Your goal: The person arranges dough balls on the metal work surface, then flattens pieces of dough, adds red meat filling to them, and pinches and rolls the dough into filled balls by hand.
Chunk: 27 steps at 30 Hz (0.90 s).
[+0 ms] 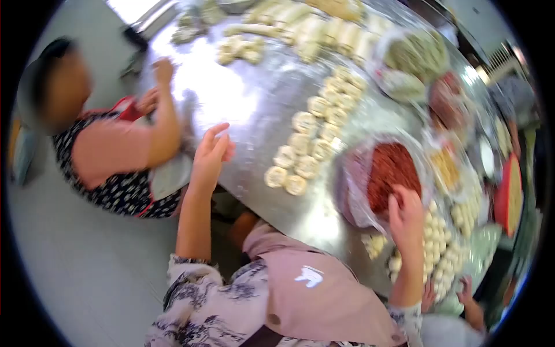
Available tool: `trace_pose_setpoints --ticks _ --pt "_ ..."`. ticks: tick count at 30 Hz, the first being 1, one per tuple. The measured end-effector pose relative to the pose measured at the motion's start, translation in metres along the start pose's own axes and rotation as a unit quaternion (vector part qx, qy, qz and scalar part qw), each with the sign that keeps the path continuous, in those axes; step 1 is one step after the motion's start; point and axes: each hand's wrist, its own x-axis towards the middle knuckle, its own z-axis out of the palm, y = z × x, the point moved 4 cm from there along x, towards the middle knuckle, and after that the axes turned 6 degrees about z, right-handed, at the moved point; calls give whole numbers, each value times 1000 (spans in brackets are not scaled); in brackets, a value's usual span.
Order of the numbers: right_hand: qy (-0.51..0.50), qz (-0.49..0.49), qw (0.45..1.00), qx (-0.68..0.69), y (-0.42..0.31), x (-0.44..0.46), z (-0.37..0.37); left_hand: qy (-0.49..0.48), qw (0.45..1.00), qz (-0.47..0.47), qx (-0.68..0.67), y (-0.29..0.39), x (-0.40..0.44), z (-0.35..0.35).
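Observation:
My left hand (213,155) is raised over the near edge of the metal table. Its index finger is stretched out, the other fingers are loosely bent, and nothing shows in it. My right hand (407,215) is over the front right of a plastic-lined container (354,188) full of crumbly dark red filling (390,168). Its fingers are bent together at the filling; what they pinch, if anything, is hidden. Left of the container, round flat dough pieces (299,143) with pale centres lie in two rows.
On the left a person (115,144) in a patterned apron works at the table (254,199). Dough rolls (312,34) lie at the back, beside a bag of greenish filling (416,55). Many small dough balls (436,243) and another person's hands (465,290) are at the right.

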Motion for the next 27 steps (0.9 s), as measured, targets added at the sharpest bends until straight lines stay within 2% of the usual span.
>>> trace_pose_setpoints --ticks 1,2,3,5,7,8,10,13,17,19,20,22,27 --pt "10 30 999 -31 -1 -19 -19 -73 997 -12 -9 2 -14 17" --pt "27 1 998 -52 -18 -18 -19 -132 991 -10 7 7 -31 33" --pt "31 3 999 9 19 -11 13 -187 982 13 29 13 -38 69" --pt "-83 73 992 -59 26 -15 14 -267 956 21 117 1 -70 118" --pt "-29 60 994 -83 26 -8 1 -338 930 67 130 26 -87 164" --pt "-5 62 995 -75 21 -7 -4 -365 921 61 119 32 -93 176" --pt "13 60 994 -87 19 -4 -4 -380 915 75 113 32 -100 188" --pt "-76 63 986 -134 28 -4 7 -367 913 139 109 25 -106 198" --pt "4 11 998 -69 16 1 5 -400 891 151 155 31 -109 203" --pt "-50 33 995 -81 14 4 11 -379 893 172 173 29 -112 207" --pt "-39 25 996 -78 15 3 10 -372 894 176 179 29 -113 209" --pt "-1 -20 996 -83 18 2 11 -339 913 164 160 24 -110 209" --pt "-36 47 998 -32 16 4 9 -278 948 104 113 8 -95 215"
